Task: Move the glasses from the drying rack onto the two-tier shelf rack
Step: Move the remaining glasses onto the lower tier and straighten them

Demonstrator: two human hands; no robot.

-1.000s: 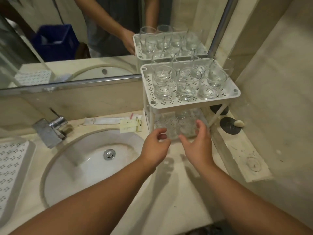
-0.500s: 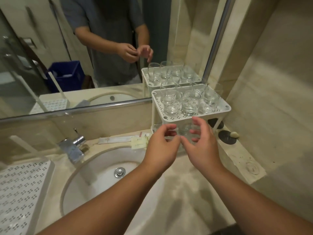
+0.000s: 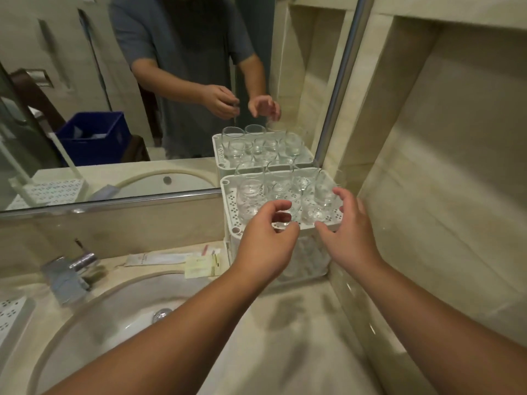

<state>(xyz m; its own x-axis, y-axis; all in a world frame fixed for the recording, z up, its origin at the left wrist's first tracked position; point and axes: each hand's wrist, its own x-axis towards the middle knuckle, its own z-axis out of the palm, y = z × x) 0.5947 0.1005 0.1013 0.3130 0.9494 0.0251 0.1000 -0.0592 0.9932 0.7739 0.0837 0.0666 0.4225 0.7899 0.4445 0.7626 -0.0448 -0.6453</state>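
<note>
Right, big picture first: worktop (image 3: pixel 299 332) runs round the sink (image 3: pixel 119 317), mirror (image 3: pixel 142 95) behind it, and the shelf rack (image 3: pixel 228 201) sits in the far right corner against the wall. Top tier's packed w/ glasses (image 3: pixel 251 195), roughly two rows, upright, close together. Bottom tier's half hidden behind the hands, but more glass shows through the side there, so looks stocked too; can't count it.

Over at the left edge, the drying rack (image 3: pixel 11 317) — only a corner in shot, and that bit shows bare perforated tray, no glasses on it. Rest of it is out of frame, so can't swear it's cleared.

Left hand (image 3: pixel 268 240) hovers at the front lip of the top tier, fingers curled loosely, nothing in them. Right hand (image 3: pixel 350 226) just beside it, fingers spread and relaxed, also carrying nothing, near the front-right glass but not clearly touching.

My read: job's at or v. near the end — glasses on the shelf rack, both hands free. What's left, if anything, is a check of the drying rack's unseen part & maybe a nudge to straighten the front row.
</note>
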